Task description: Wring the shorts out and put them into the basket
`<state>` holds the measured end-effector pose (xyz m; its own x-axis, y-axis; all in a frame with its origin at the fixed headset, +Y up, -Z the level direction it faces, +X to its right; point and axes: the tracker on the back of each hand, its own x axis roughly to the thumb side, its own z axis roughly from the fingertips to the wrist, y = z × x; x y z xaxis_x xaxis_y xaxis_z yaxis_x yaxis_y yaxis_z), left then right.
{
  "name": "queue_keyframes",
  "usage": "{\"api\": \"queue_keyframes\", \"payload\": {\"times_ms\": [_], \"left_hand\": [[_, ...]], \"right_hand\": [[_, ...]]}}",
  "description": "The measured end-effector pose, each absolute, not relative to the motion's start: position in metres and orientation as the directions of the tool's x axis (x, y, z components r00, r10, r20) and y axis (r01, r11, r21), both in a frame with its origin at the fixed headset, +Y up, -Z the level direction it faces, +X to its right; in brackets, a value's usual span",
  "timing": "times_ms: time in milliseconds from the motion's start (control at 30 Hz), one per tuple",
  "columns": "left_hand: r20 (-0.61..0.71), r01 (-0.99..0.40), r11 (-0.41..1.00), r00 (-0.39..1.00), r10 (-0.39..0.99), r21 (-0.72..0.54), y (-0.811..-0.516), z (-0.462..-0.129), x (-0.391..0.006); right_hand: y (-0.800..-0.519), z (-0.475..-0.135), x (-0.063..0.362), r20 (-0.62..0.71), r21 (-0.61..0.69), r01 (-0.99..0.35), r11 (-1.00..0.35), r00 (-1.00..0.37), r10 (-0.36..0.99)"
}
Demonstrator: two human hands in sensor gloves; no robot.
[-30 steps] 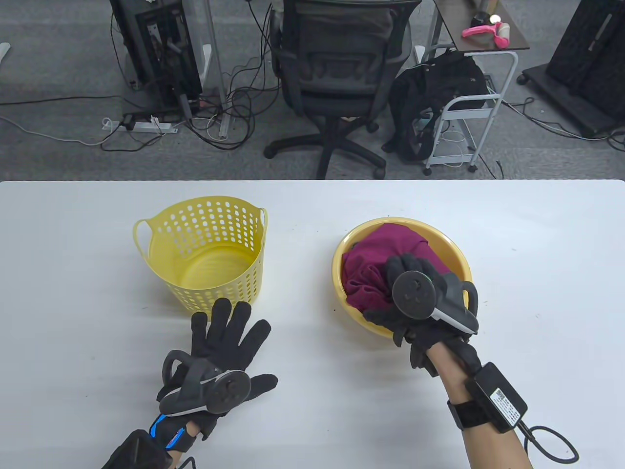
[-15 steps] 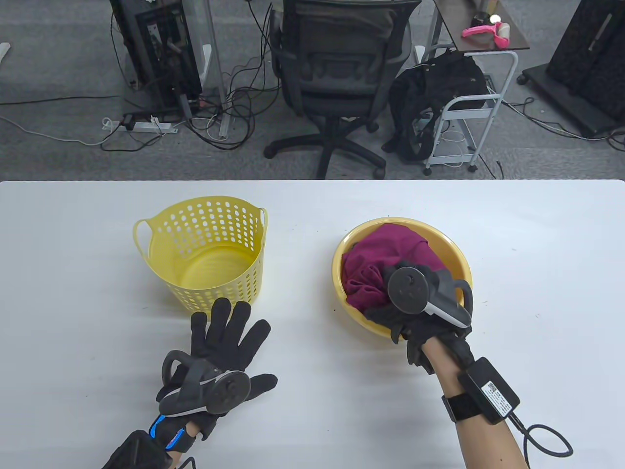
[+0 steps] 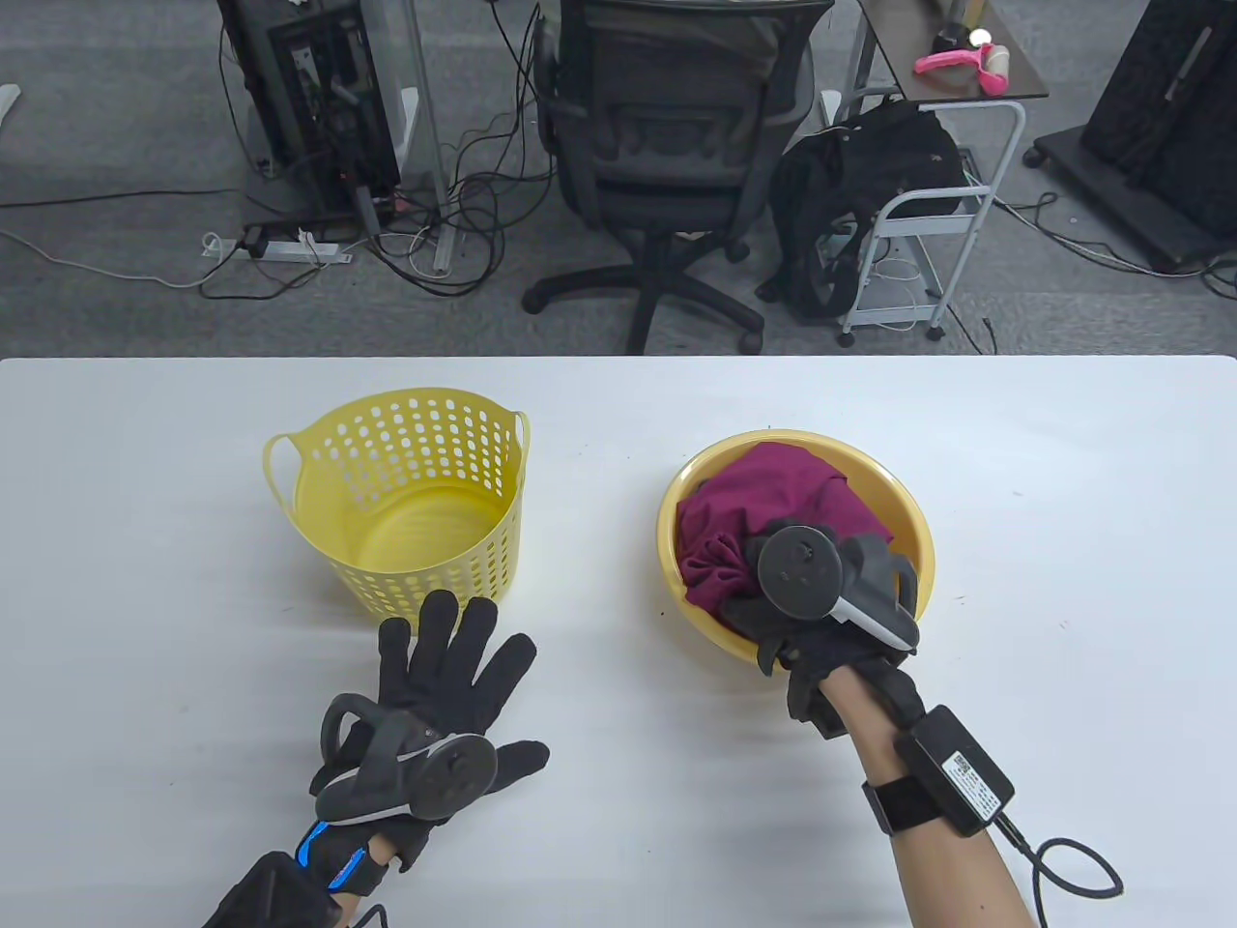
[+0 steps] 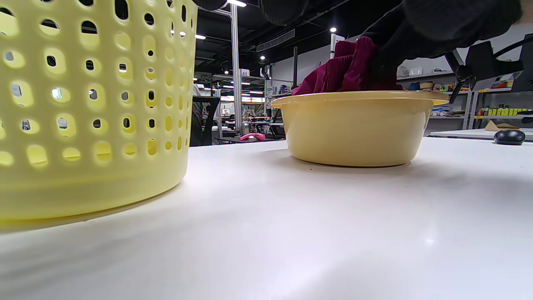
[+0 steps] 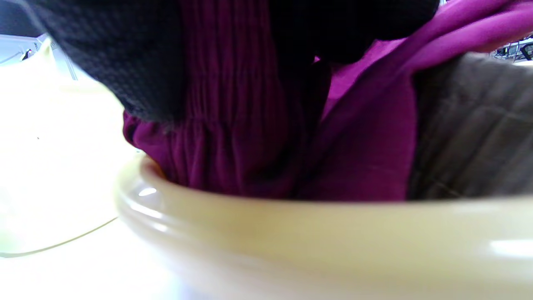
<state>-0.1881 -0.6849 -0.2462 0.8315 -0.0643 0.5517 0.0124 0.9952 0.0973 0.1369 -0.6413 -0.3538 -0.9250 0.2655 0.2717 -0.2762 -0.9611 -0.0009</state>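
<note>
Grabbing the shorts, no wringing yet.
The purple shorts (image 3: 763,503) lay bunched in the yellow bowl (image 3: 913,541); the right hand (image 3: 802,594) curled its fingers into them. Left of the bowl, the left hand (image 3: 435,706) lay flat, fingers spread, by the empty basket (image 3: 406,483). Next, I think: lift and twist with both hands.

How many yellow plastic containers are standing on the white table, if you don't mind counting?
2: the perforated basket at left, beyond the left hand; the basin at right, holding the shorts.
</note>
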Motion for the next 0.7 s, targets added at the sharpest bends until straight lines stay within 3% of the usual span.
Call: {"api": "queue_keyframes", "payload": {"times_ms": [700], "left_hand": [[0.551,0.009,0.994,0.832,-0.067,0.108,-0.684,-0.246,-0.188]], "right_hand": [[-0.577,-0.337,0.142,0.306,0.018,-0.568,-0.823,-0.781,0.545]]}}
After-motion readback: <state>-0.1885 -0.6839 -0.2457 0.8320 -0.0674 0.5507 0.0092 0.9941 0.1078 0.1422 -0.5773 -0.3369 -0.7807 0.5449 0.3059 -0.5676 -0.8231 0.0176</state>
